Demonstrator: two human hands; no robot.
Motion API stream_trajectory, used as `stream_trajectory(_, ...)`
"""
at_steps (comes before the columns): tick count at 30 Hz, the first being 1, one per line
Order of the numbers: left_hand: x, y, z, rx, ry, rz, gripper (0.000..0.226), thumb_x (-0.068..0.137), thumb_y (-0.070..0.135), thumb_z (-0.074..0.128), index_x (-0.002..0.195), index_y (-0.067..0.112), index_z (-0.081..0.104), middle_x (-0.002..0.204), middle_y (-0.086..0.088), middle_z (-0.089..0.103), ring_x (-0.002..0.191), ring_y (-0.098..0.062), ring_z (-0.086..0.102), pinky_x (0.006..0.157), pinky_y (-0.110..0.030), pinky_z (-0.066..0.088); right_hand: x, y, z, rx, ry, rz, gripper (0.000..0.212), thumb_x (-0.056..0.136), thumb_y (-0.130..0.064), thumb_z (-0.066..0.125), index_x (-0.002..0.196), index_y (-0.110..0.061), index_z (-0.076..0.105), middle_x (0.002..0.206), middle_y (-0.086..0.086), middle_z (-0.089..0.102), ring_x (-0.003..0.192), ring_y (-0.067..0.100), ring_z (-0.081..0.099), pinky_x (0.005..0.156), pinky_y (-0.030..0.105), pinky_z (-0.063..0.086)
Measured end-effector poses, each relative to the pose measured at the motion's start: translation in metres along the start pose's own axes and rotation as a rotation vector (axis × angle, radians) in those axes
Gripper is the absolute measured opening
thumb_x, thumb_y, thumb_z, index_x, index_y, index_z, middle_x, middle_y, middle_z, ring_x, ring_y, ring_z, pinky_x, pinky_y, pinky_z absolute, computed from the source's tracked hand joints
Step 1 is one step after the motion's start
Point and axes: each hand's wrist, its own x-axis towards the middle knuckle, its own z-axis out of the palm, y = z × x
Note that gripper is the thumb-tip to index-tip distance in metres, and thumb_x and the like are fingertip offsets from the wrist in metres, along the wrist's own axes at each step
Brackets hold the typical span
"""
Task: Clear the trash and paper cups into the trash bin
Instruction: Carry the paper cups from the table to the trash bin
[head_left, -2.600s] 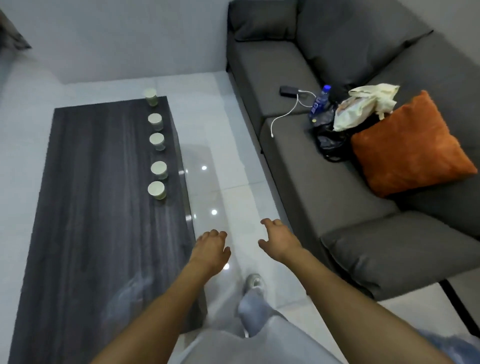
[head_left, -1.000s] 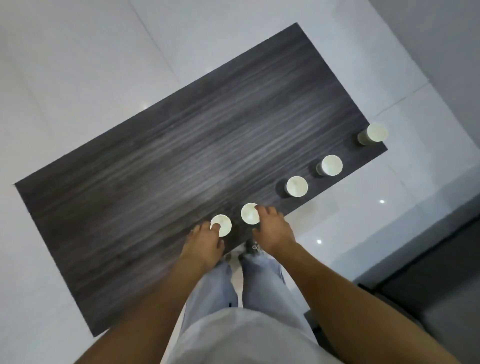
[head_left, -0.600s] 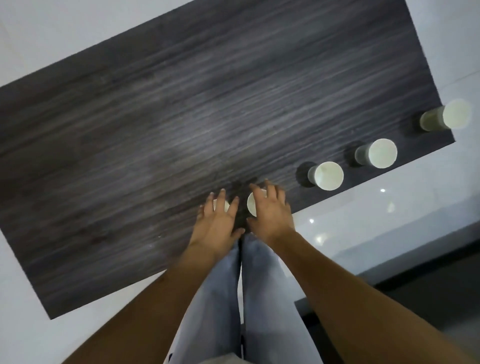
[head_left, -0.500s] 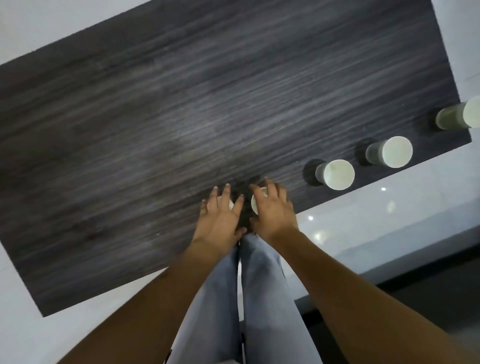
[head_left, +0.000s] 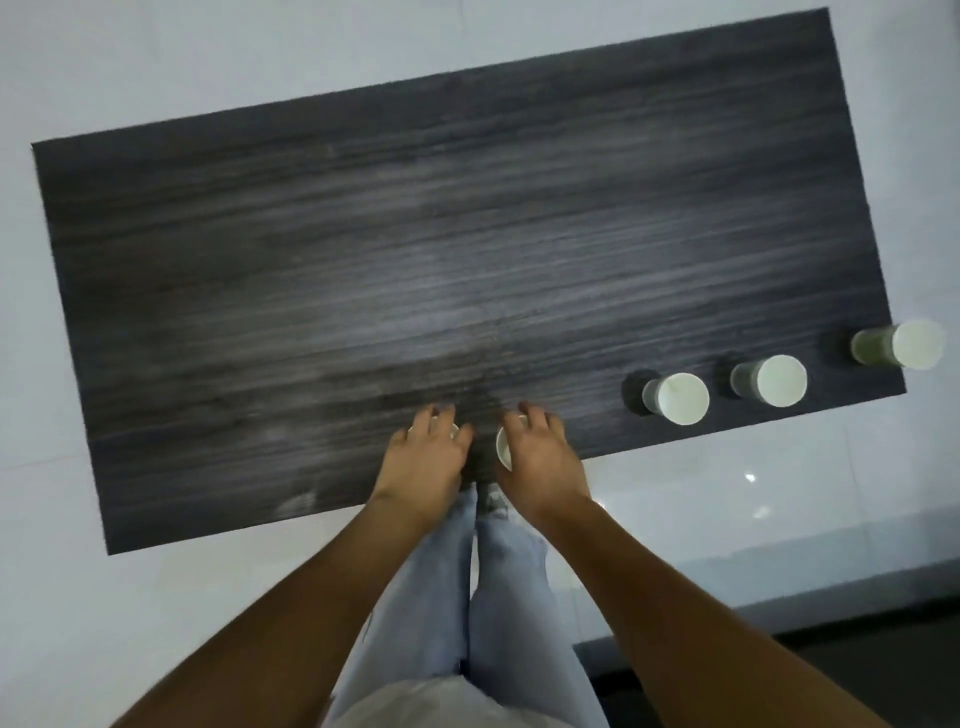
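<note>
A: Since half a second ago, left hand (head_left: 423, 457) closed over one paper cup (head_left: 453, 429), right hand (head_left: 540, 462) over its neighbour (head_left: 503, 448), near desk (head_left: 363, 260) edge. Pickup is judged underway.

B: Grip firmness can't be told; cups mostly hidden. Three cups (head_left: 680, 399) left standing rightward. No bin seen.

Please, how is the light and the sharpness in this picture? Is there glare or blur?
Head view: dim, bluish light; the wood table looks smeared by motion blur; small glare spots shine on the floor tiles; the three free cups lean outward from wide-angle distortion; both hands are fairly sharp.
</note>
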Motion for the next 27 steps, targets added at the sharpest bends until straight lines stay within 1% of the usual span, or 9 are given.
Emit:
stream_trajectory(2, -0.025, -0.003, -0.012, -0.043, 0.018, -0.046, 0.054, 0.089, 0.033, 0.059, 0.136, 0.019, 0.038, 0.152, -0.007, 0.023, 0.14, -0.027, 0.022, 0.106, -0.042, 0.035, -0.015, -0.019, -0.017, -0.056, -0.029, -0.066, 0.062, 0.087, -0.018, 0.066, 0.141, -0.02, 0.035, 0.145, 0.005, 0.034, 0.133, 0.026, 0.031, 0.106, 0.04, 0.041)
stream_trajectory(4, -0.054, -0.008, -0.025, -0.093, 0.058, -0.099, 0.054, 0.087, 0.036, 0.06, 0.134, 0.019, 0.04, 0.149, -0.006, 0.028, 0.137, -0.026, 0.025, 0.104, -0.041, 0.037, -0.03, -0.04, -0.035, -0.116, -0.043, -0.118, 0.064, 0.086, -0.018, 0.067, 0.141, -0.02, 0.035, 0.142, 0.006, 0.035, 0.131, 0.026, 0.032, 0.105, 0.041, 0.041)
stream_trajectory(7, -0.101, -0.021, -0.043, -0.171, 0.148, -0.202, 0.049, 0.088, 0.028, 0.058, 0.133, 0.02, 0.041, 0.145, -0.004, 0.032, 0.134, -0.025, 0.029, 0.103, -0.04, 0.039, -0.052, -0.076, -0.061, -0.186, -0.069, -0.182, 0.064, 0.086, -0.015, 0.067, 0.142, -0.019, 0.035, 0.143, 0.006, 0.034, 0.133, 0.028, 0.031, 0.103, 0.043, 0.042)
stream_trajectory(10, -0.15, -0.038, -0.055, -0.245, 0.224, -0.301, 0.045, 0.089, 0.025, 0.058, 0.131, 0.02, 0.043, 0.142, -0.003, 0.035, 0.131, -0.024, 0.033, 0.102, -0.039, 0.04, -0.074, -0.119, -0.078, -0.28, -0.109, -0.271, 0.063, 0.087, -0.021, 0.066, 0.142, -0.016, 0.036, 0.142, 0.009, 0.035, 0.133, 0.029, 0.031, 0.102, 0.043, 0.043)
stream_trajectory(13, -0.201, -0.062, -0.059, -0.31, 0.286, -0.392, 0.049, 0.089, 0.024, 0.059, 0.135, 0.019, 0.041, 0.145, -0.003, 0.034, 0.132, -0.024, 0.032, 0.102, -0.039, 0.039, -0.098, -0.168, -0.08, -0.349, -0.121, -0.36, 0.063, 0.086, -0.021, 0.067, 0.142, -0.016, 0.036, 0.14, 0.009, 0.037, 0.132, 0.03, 0.032, 0.101, 0.043, 0.043)
stream_trajectory(16, -0.25, -0.093, -0.052, -0.388, 0.352, -0.479, 0.053, 0.088, 0.027, 0.061, 0.136, 0.02, 0.041, 0.144, -0.003, 0.036, 0.131, -0.024, 0.034, 0.101, -0.04, 0.041, -0.119, -0.221, -0.069, -0.405, -0.116, -0.442, 0.062, 0.086, -0.02, 0.067, 0.14, -0.018, 0.037, 0.14, 0.008, 0.037, 0.131, 0.03, 0.033, 0.1, 0.044, 0.045)
stream_trajectory(18, -0.279, -0.117, -0.045, -0.424, 0.385, -0.528, 0.052, 0.088, 0.03, 0.06, 0.136, 0.021, 0.042, 0.142, -0.003, 0.039, 0.13, -0.023, 0.037, 0.099, -0.038, 0.042, -0.128, -0.259, -0.057, -0.445, -0.116, -0.488, 0.066, 0.085, -0.022, 0.067, 0.143, -0.02, 0.035, 0.141, 0.008, 0.036, 0.132, 0.03, 0.033, 0.1, 0.045, 0.045)
stream_trajectory(22, -0.33, -0.172, -0.026, -0.457, 0.399, -0.61, 0.05, 0.089, 0.029, 0.06, 0.135, 0.021, 0.044, 0.142, -0.004, 0.042, 0.128, -0.023, 0.041, 0.099, -0.035, 0.043, -0.14, -0.335, -0.024, -0.513, -0.123, -0.571, 0.073, 0.085, -0.025, 0.069, 0.146, -0.023, 0.031, 0.143, 0.006, 0.033, 0.133, 0.029, 0.032, 0.099, 0.045, 0.045)
stream_trajectory(27, -0.389, -0.265, 0.003, -0.447, 0.417, -0.605, 0.049, 0.09, 0.029, 0.058, 0.135, 0.019, 0.044, 0.141, -0.003, 0.041, 0.127, -0.022, 0.04, 0.094, -0.033, 0.044, -0.148, -0.438, 0.031, -0.573, -0.101, -0.636, 0.07, 0.085, -0.026, 0.068, 0.146, -0.022, 0.033, 0.142, 0.007, 0.036, 0.132, 0.028, 0.034, 0.101, 0.043, 0.043)
